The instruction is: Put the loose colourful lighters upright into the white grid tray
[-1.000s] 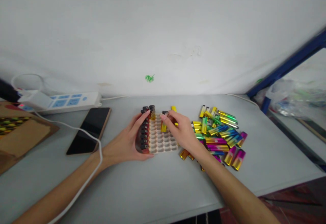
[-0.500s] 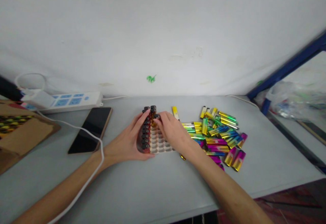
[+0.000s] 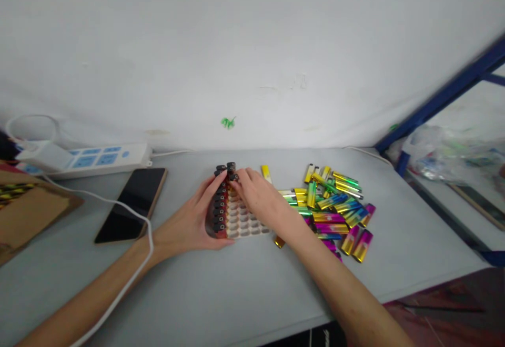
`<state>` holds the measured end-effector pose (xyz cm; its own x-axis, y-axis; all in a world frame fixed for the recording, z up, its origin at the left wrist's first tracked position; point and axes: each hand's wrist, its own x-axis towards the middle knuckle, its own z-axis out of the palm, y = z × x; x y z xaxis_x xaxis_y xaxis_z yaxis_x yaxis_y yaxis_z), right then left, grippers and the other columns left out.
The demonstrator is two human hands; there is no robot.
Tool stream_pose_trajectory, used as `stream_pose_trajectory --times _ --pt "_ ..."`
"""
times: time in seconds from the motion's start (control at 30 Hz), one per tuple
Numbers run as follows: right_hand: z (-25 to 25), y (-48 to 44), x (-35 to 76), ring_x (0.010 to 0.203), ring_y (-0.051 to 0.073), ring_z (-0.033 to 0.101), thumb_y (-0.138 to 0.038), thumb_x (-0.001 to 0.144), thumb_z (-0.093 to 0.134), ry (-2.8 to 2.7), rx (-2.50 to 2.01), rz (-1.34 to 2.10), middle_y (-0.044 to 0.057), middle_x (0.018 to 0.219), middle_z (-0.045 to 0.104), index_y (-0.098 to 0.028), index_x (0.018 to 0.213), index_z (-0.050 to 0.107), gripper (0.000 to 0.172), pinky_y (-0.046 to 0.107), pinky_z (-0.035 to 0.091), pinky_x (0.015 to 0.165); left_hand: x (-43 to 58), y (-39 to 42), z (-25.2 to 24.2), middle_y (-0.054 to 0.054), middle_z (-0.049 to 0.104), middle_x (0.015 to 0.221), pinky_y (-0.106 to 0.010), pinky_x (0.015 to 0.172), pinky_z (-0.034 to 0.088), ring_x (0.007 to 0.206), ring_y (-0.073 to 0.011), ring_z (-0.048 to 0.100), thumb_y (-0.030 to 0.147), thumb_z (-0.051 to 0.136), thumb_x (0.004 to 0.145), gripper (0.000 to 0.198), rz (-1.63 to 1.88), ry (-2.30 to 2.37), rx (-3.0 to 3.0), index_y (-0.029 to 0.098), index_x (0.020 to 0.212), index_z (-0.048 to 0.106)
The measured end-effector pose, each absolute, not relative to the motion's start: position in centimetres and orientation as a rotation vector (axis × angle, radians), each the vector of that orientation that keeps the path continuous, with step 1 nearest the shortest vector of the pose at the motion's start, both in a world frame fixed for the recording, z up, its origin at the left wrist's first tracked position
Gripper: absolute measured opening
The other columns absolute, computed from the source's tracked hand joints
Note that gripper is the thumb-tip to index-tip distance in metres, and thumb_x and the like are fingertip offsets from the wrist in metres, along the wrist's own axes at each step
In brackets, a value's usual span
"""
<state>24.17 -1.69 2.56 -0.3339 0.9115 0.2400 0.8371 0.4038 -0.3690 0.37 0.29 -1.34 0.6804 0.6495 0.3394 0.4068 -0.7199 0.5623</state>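
A white tray [image 3: 246,224] with rows of round-edged holes lies on the table in front of me. Black-topped lighters [image 3: 219,212] stand upright in a column along its left side. Around that side my left hand [image 3: 197,215] is wrapped, thumb along the near edge and fingers by the far end. My right hand [image 3: 256,194] reaches over the tray, fingers pinched on a black-topped lighter [image 3: 233,176] near the far end of the second column. My fingers partly hide its body. Shiny gold, green, blue and purple lighters [image 3: 331,215] lie in a loose pile right of the tray.
A dark phone [image 3: 132,205] lies to the left, with a white cable [image 3: 147,231] running across it and over my left forearm. Behind it is a power strip [image 3: 102,159]. An open cardboard box [image 3: 35,210] stands far left. A blue metal frame [image 3: 442,92] rises at the right.
My right hand has pushed slightly toward the far end of the tray, and its lighter now sits closer to the others. The left hand keeps its hold. The view has shifted a little.
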Motion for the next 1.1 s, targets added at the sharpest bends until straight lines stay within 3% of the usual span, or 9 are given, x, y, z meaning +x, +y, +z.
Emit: stream_pose_trajectory --times 0.27,0.43,0.63,1.1 --pt "2.4 -1.8 22.9 0.11 0.032 0.072 -0.032 0.125 0.039 -2.327 -1.711 0.117 0.018 0.12 0.076 -0.017 0.128 0.066 0.031 0.045 0.056 0.099 0.2 0.6 -1.5 -0.017 0.03 0.189 -0.079 0.131 0.048 0.166 -0.0612 0.041 0.046 0.102 0.071 0.154 0.738 0.825 2.468 0.039 0.187 0.001" --pt "2.5 -1.7 25.2 0.12 0.033 0.068 -0.04 0.123 0.048 -2.252 -1.658 0.091 0.018 0.126 0.076 -0.018 0.127 0.069 0.031 0.048 0.055 0.105 0.1 0.8 -1.8 -0.014 0.031 0.189 -0.077 0.13 0.051 0.166 -0.0601 0.042 0.047 0.1 0.072 0.153 0.755 0.82 2.487 0.041 0.186 -0.002" --pt "1.5 -1.3 29.5 0.131 0.028 0.069 -0.018 0.119 0.049 -2.251 -1.54 0.189 0.017 0.134 0.077 -0.016 0.135 0.072 0.027 0.047 0.052 0.121 0.2 0.7 -1.6 -0.013 0.027 0.19 -0.076 0.131 0.05 0.167 -0.0602 0.04 0.05 0.098 0.074 0.151 0.733 0.822 2.465 0.041 0.186 -0.002" --pt "1.7 -1.5 29.8 0.135 0.031 0.072 -0.017 0.119 0.048 -2.21 -1.59 0.247 0.023 0.134 0.082 -0.008 0.156 0.065 0.042 0.049 0.055 0.121 0.3 0.5 -1.6 -0.016 0.03 0.19 -0.077 0.133 0.048 0.169 -0.0564 0.041 0.044 0.1 0.074 0.151 0.783 0.796 2.466 0.04 0.187 0.0"
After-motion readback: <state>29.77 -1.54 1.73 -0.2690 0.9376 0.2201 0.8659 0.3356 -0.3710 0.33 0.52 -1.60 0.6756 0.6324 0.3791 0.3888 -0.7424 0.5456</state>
